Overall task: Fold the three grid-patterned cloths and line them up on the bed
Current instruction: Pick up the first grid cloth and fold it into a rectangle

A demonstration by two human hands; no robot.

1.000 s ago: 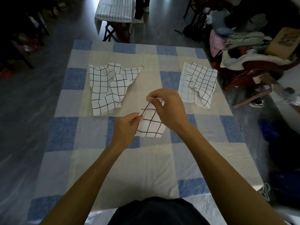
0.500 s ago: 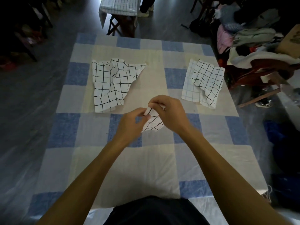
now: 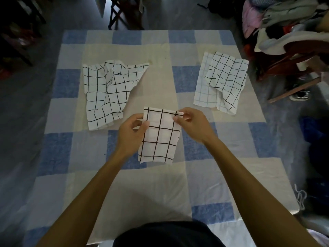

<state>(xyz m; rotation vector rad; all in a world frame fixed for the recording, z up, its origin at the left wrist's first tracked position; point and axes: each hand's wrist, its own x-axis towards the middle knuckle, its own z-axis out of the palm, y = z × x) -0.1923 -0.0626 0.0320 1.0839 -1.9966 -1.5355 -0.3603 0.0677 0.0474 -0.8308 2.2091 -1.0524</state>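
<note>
K: Both grips are on the small folded cloth (image 3: pixel 160 138). Left grip (image 3: pixel 130 134) pinches its upper left corner; right grip (image 3: pixel 193 125) pinches the upper right corner. The cloth hangs between them over the middle of the bed (image 3: pixel 160 189). Its lower edge looks close to the cover, but I cannot tell if it touches.

M: And the other two?

K: Left cloth (image 3: pixel 110 91) lies rumpled and unfolded, farther up the bed. Right cloth (image 3: pixel 224 81) is also loose, one flap turned over, on the far right side. No hand is on either.

M: So one of three is nearly done. How should this step be finished cleanly?

K: My read: hold the top edge taut between the two pinches so the layers line up. Set the bottom edge down first, lay the rest flat, then let go of both corners together and smooth with flat fingers. Pick the spot with the row in mind, leaving room alongside for two more.

M: Risk?

K: Layers could slide apart on release, and the soft cover may wrinkle underneath.
</note>
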